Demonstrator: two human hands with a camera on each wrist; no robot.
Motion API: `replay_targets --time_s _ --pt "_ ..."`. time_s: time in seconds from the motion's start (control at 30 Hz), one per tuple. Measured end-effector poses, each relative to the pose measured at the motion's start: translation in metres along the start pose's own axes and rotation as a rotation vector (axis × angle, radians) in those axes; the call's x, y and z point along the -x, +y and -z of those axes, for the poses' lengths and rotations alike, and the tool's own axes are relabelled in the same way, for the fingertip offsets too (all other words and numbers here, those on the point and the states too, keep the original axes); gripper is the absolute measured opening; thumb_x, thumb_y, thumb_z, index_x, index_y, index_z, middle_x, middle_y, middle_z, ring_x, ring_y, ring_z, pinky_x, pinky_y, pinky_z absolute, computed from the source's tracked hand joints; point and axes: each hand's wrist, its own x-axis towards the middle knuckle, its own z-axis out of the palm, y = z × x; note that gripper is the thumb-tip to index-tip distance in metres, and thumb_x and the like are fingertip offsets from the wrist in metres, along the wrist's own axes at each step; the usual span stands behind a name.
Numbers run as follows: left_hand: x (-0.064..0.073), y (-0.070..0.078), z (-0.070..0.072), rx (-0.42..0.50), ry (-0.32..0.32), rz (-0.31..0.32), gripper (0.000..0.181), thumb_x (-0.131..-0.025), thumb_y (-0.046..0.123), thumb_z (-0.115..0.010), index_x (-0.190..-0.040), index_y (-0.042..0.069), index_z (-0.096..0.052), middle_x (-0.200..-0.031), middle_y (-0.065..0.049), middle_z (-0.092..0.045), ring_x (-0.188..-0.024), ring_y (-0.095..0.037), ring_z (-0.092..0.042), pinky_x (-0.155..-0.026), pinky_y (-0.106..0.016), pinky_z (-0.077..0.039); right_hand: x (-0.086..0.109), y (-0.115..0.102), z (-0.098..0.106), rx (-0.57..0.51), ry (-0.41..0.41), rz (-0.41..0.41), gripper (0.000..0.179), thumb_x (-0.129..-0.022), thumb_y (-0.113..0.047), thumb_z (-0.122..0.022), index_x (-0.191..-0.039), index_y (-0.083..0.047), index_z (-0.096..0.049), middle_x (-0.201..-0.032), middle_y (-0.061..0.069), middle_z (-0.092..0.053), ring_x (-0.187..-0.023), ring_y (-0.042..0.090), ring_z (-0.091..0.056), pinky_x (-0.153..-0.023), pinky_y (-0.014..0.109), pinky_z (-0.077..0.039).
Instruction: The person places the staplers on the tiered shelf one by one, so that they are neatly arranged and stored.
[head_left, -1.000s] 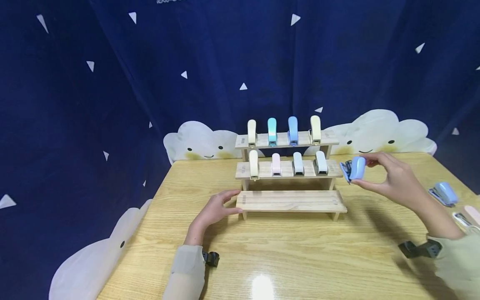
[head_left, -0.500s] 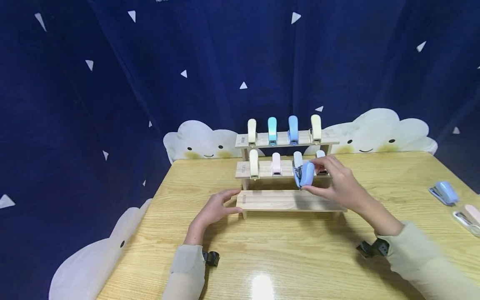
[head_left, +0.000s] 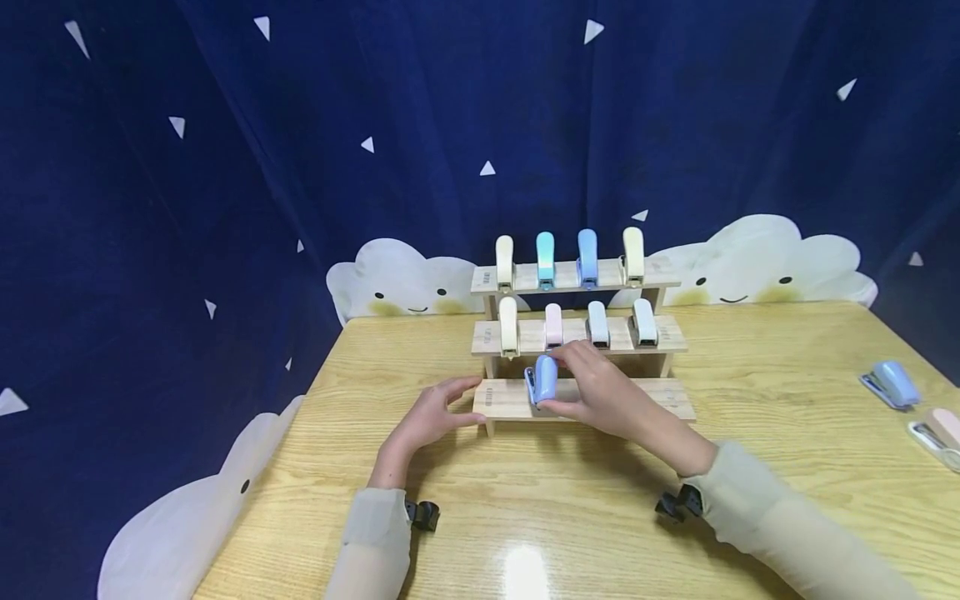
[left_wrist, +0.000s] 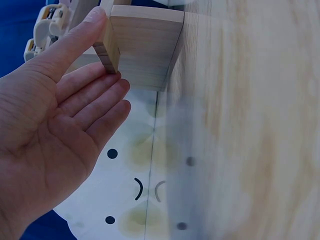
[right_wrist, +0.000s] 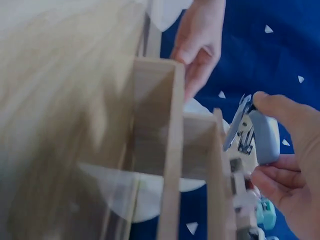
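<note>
A three-tier wooden display rack [head_left: 622, 402] stands on the table. My left hand [head_left: 427, 417] holds the left end of its lowest board, thumb at the front edge and fingers at the back. In the left wrist view, the thumb and fingertips of this hand [left_wrist: 65, 115] meet the board's end. My right hand [head_left: 611, 398] pinches a blue stapler [head_left: 547, 379] over the left half of the lowest tier. In the right wrist view, the stapler [right_wrist: 265, 137] is tilted and apart from the board. Cream, pink and pale grey staplers line the middle tier.
Cream, turquoise [head_left: 545, 258] and blue staplers stand on the top tier. Another blue stapler [head_left: 892, 385] and a pink one [head_left: 941, 433] lie at the table's right side. A dark blue curtain [head_left: 420, 108] with white clouds hangs behind.
My right hand has carried the blue stapler leftward from right of the rack, past the middle tier, and down to the lowest tier. The left hand has stayed in place.
</note>
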Motion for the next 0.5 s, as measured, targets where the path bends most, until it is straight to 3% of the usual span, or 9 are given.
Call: replay_targets --time_s 0.13,0.5 --pt "0.001 0.0 0.0 0.006 0.009 -0.003 0.066 -0.086 0.028 -0.076 -0.144 0.014 -0.049 -0.152 -0.011 -0.045 -0.138 -0.04 -0.044 -0.115 -0.049 -0.041 -0.002 -0.005 -0.014 0.018 -0.069 -0.036 0.062 -0.075 -0.036 -0.083 -0.117 0.002 -0.058 -0.109 0.013 -0.063 -0.1 0.022 -0.059 -0.091 0.038 -0.058" --pt "0.0 0.0 0.001 0.006 -0.006 -0.015 0.067 -0.086 0.027 -0.075 -0.145 0.011 -0.048 -0.152 -0.011 -0.045 -0.139 -0.039 -0.043 -0.116 -0.048 -0.04 -0.006 -0.011 -0.036 0.09 -0.129 -0.081 0.063 -0.072 -0.034 -0.086 -0.113 0.007 -0.059 -0.103 0.014 -0.063 -0.093 0.022 -0.058 -0.081 0.032 -0.059"
